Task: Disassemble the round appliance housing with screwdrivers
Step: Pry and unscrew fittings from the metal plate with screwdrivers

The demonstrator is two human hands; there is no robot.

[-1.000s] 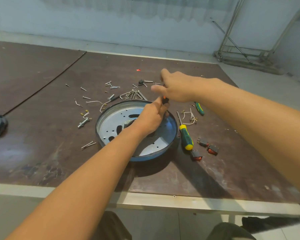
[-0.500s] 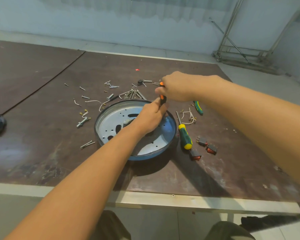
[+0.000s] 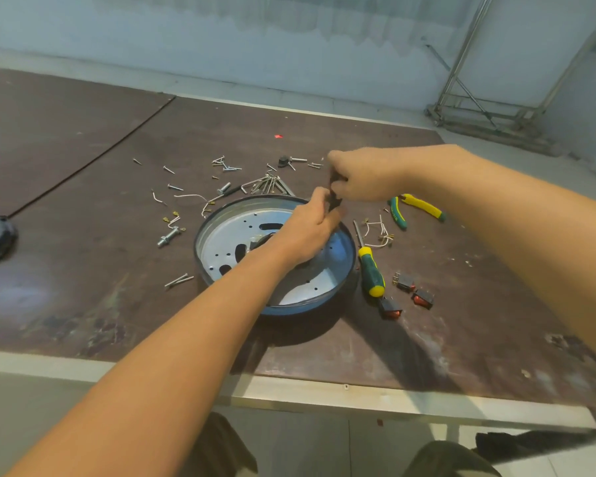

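A person works on a shallow round blue-grey metal housing (image 3: 217,256), lying open side up on a brown wooden table (image 3: 83,304). At the housing's far rim, R hand (image 3: 365,180) is curled round the top of a dark-handled screwdriver (image 3: 334,197), blurred. L hand (image 3: 307,228), inside the housing, grips the tool's lower end. Just R of the housing: green-and-yellow screwdriver (image 3: 370,270), red rocker switches (image 3: 422,299), white wire bits (image 3: 379,232). Beyond the housing: loose silver screws & bolts (image 3: 265,184).

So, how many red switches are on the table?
3, all right of the round housing, beside the green screwdriver: farthest switch, right switch, nearest switch. Others may be hidden.
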